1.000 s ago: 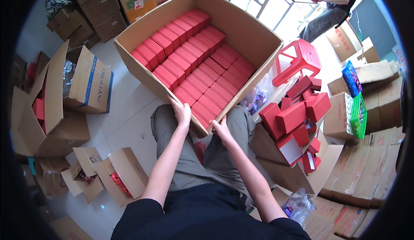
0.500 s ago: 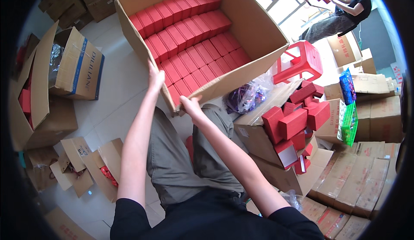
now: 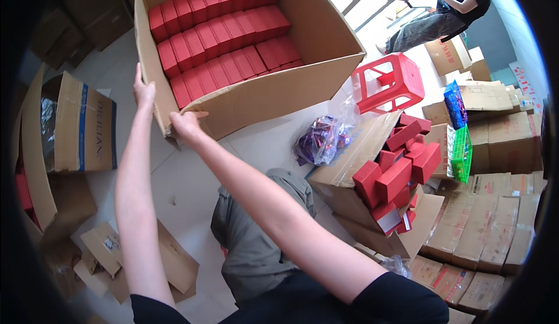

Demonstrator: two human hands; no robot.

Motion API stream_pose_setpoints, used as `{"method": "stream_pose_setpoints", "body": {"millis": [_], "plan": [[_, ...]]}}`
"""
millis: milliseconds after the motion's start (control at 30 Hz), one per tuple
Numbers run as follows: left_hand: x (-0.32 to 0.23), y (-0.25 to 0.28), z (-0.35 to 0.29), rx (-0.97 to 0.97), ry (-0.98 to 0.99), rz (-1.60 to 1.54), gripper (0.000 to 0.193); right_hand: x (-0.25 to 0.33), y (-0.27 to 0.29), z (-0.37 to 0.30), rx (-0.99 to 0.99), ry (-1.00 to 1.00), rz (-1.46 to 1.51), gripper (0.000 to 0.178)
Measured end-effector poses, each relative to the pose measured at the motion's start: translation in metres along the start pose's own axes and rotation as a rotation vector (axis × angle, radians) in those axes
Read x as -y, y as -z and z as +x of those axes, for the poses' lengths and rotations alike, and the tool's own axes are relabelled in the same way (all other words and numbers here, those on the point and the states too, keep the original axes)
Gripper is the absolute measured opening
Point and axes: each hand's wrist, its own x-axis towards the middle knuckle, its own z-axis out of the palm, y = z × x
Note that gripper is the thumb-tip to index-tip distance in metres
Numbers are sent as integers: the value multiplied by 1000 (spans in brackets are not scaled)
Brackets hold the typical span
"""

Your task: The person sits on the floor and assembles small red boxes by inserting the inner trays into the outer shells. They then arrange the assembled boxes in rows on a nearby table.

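Observation:
A large open cardboard box (image 3: 279,101) sits in front of me, packed with rows of small red boxes (image 3: 218,37). The rows rise in steps toward the far side. My left hand (image 3: 144,93) is closed on the box's left wall, close to its near corner. Just right of that corner, my right hand (image 3: 187,125) grips the top edge of the near wall, its thumb over the rim. The fingers of both hands are partly hidden by the cardboard. Both arms are stretched out to the far left.
A carton heaped with loose red boxes (image 3: 396,175) stands at my right, beside a clear bag of purple wrapped items (image 3: 324,140). Behind it is a red plastic stool (image 3: 391,82). Cartons (image 3: 96,126) stand at left. A person (image 3: 451,15) handles red pieces at the far right.
The big box has moved away from me and to the left, with both hands still on it. My arms reach further out, and the view has shifted.

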Motion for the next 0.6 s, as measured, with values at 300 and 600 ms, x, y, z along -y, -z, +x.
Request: {"method": "stream_pose_setpoints", "body": {"millis": [300,600], "plan": [[31,15,90,92,-222,97,63,62,-66,24,-306,-48,-163,102],[41,30,96,-1,-188,620,44,48,-71,2,-315,-44,-94,105]]}}
